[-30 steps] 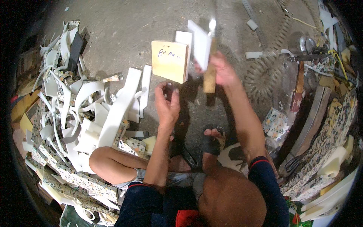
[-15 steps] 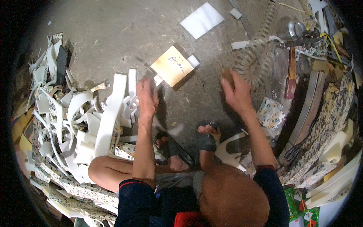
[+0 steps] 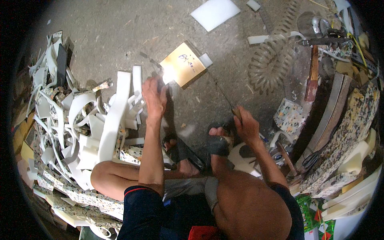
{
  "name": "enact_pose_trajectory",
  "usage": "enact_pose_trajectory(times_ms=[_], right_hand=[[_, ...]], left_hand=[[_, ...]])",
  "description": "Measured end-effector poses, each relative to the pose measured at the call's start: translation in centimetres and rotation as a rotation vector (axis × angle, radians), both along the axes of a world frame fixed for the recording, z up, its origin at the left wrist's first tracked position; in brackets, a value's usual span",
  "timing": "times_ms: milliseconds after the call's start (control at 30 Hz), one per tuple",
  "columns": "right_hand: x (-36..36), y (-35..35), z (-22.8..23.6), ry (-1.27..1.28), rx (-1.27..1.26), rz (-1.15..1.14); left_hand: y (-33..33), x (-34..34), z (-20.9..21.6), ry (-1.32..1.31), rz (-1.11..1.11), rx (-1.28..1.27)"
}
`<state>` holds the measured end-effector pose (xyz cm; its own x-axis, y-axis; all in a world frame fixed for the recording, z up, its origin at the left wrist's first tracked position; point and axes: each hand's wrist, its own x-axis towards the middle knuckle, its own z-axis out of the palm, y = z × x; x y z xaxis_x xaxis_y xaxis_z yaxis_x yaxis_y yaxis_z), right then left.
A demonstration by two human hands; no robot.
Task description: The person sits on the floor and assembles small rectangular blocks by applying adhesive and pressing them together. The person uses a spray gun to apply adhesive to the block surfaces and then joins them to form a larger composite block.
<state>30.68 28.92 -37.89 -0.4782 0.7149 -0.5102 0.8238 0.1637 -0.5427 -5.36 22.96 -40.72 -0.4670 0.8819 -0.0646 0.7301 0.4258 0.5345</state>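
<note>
A square tan block (image 3: 183, 66) with dark handwriting lies on the floor ahead of me. A small white foam piece (image 3: 206, 60) shows at its right edge, and a brightly lit white end (image 3: 169, 73) shows at its lower left corner. My left hand (image 3: 154, 96) is beside that lit end, fingers bent downward and thumb apart; whether it touches the white piece is unclear. In my right hand (image 3: 247, 126) is a long thin-bladed tool (image 3: 224, 95) with a brownish handle, its tip pointing toward the block's right side. A dark strip (image 3: 149, 58) lies left of the block.
White foam offcuts (image 3: 84, 104) heap up on the left. A white foam sheet (image 3: 215, 15) lies beyond the block. To the right are a coiled clear hose (image 3: 266, 68), a wooden-handled tool (image 3: 311, 76) and speckled foam slabs (image 3: 356, 124). My sandalled feet (image 3: 219, 141) are between my arms.
My right hand has come down toward my right foot, and the thin tool now shows clearly. The left hand has barely moved; the lower left end beside the block looks brighter.
</note>
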Motion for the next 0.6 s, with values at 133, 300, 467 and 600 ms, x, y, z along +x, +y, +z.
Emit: enact_pose_trajectory(times_ms=[133,300,467,600], right_hand=[[0.1,0.1,-0.3,-0.053,-0.027,0.017],[0.5,0.7,-0.8,0.045,0.07,0.062],[-0.4,2.6,-0.9,0.154,0.148,0.112],[-1.6,3.5,-0.6,0.173,0.155,0.107]], left_hand=[[0.2,0.1,0.2,0.014,-0.005,0.0],[0.1,0.0,0.1,0.029,-0.005,0.007],[0.2,0.0,0.2,-0.01,-0.008,0.005],[0.3,0.0,0.2,-0.01,0.0,0.015]])
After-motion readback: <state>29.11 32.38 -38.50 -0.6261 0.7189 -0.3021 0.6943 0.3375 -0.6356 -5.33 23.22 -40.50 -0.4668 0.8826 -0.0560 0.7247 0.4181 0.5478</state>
